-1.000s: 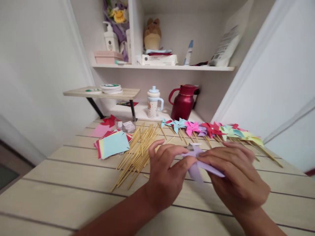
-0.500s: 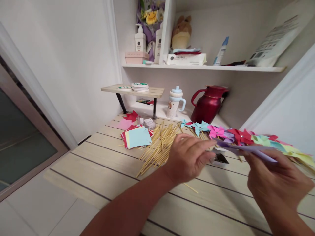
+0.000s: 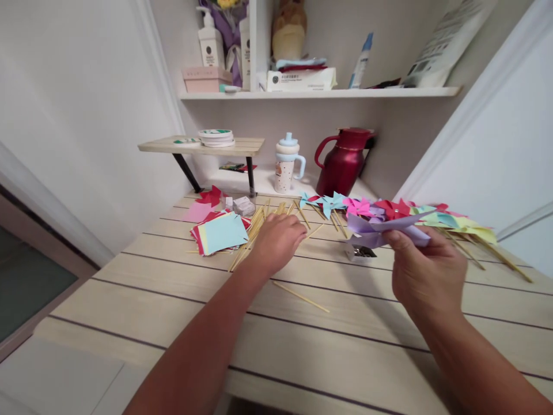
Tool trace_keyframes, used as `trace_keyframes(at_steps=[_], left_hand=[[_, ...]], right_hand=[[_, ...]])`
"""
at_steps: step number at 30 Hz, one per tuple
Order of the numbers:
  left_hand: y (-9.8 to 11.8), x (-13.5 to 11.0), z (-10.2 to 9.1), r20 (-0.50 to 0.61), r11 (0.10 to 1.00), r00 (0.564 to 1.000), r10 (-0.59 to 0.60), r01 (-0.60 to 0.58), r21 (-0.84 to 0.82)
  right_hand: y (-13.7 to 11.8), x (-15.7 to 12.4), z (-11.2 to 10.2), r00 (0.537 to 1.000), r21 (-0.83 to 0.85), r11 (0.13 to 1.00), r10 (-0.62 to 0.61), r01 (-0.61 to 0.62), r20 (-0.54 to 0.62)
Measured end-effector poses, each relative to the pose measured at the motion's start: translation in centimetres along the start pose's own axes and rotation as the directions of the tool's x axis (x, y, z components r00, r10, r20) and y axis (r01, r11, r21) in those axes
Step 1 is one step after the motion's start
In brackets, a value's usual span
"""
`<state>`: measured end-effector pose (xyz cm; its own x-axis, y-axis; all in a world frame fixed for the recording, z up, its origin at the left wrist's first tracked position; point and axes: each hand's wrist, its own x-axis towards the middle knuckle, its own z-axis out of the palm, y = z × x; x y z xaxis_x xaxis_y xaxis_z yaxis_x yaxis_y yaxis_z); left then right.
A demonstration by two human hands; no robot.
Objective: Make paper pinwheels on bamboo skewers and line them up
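My right hand (image 3: 425,274) pinches a purple paper pinwheel (image 3: 384,230) between thumb and fingers, above the table's right side. Its folded blades stick out to the left. My left hand (image 3: 279,242) is over the pile of thin wooden sticks (image 3: 254,227), with fingers curled and close together. The fingertips are partly hidden, so what they grip, if anything, does not show. One stick (image 3: 314,231) lies just right of those fingertips. A small white box (image 3: 360,253) with small dark pieces inside sits below the purple paper. Another loose stick (image 3: 302,297) lies nearer me.
Finished pinwheels on sticks (image 3: 332,203) line the table's back right. Left of the sticks lies a stack of coloured paper squares (image 3: 224,233), with small clear boxes (image 3: 243,206) behind. A cup (image 3: 285,167) and a red jug (image 3: 343,164) stand behind, near a small raised shelf (image 3: 164,145).
My left hand has let go of the purple paper and moved left onto the sticks. My right hand keeps the paper and has shifted left in view. The camera view has shifted too.
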<state>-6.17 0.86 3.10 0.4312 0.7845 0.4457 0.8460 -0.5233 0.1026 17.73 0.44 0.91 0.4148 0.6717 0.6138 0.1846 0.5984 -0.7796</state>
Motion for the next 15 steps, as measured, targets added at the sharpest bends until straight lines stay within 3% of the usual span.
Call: trace_keyframes(at_steps=[2, 5, 15], left_hand=[[-0.1, 0.0, 0.2, -0.03, 0.991, 0.992, -0.126, 0.127, 0.05], [-0.6, -0.2, 0.6, -0.048, 0.952, 0.959, -0.28, 0.284, 0.112], [-2.0, -0.9, 1.9, -0.054, 0.904, 0.917, -0.396, 0.399, 0.156]], right_hand=[[-0.2, 0.0, 0.0, 0.998, 0.058, 0.996, 0.065, -0.066, 0.027], [-0.6, -0.2, -0.1, 0.995, 0.074, 0.994, 0.07, -0.075, 0.071], [-1.5, -0.7, 0.0, 0.991, 0.081, 0.996, 0.014, -0.025, 0.135]])
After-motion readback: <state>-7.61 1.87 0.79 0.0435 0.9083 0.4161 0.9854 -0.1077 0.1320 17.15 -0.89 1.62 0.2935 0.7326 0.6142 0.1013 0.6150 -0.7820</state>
